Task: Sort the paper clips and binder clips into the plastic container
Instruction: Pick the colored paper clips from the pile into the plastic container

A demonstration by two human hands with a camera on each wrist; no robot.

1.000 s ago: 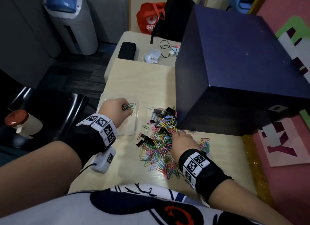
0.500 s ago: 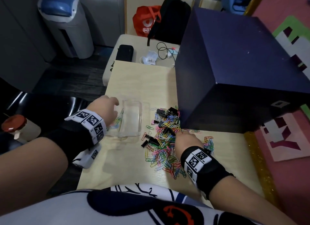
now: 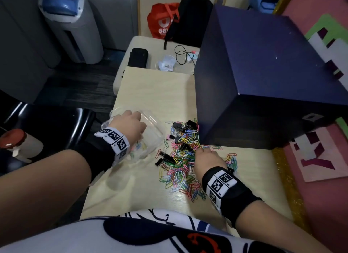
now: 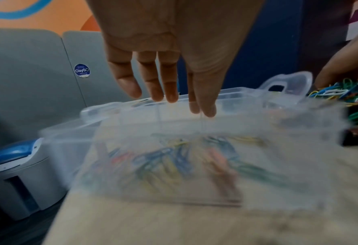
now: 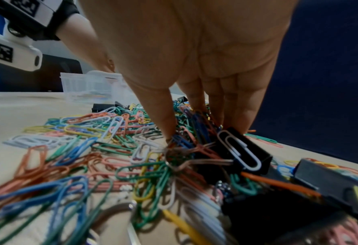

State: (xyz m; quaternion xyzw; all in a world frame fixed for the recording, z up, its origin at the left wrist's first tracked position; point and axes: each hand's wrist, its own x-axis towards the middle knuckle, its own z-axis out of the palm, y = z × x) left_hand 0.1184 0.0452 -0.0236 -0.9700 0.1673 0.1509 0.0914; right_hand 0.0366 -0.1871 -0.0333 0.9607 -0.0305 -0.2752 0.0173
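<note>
From the head view, the right hand (image 3: 207, 159) sat in the pile of paper clips (image 3: 180, 169) and black binder clips (image 3: 165, 158) on the table (image 3: 154, 87), its fingertips at the pile's far edge near the dark blue box (image 3: 263, 73); the plastic container (image 3: 150, 132) lay to the left of the pile, just beside it, under the left hand (image 3: 130, 126), so any clip taken would have to travel leftward. The left hand was plainly the nearer to the container, the right the nearer to the pile. In the left wrist view, the left hand (image 4: 165, 63) hung over the container (image 4: 195, 149) with fingers (image 4: 169, 86) straight and slightly apart, holding nothing I could see; coloured clips already lay blurred inside. In the right wrist view, the right hand (image 5: 195, 66) pointed down into the clips (image 5: 79, 140), thumb and fingers drawn close round a small tangle beside a binder clip (image 5: 249, 152); whether they truly pinched it I could not tell.
</note>
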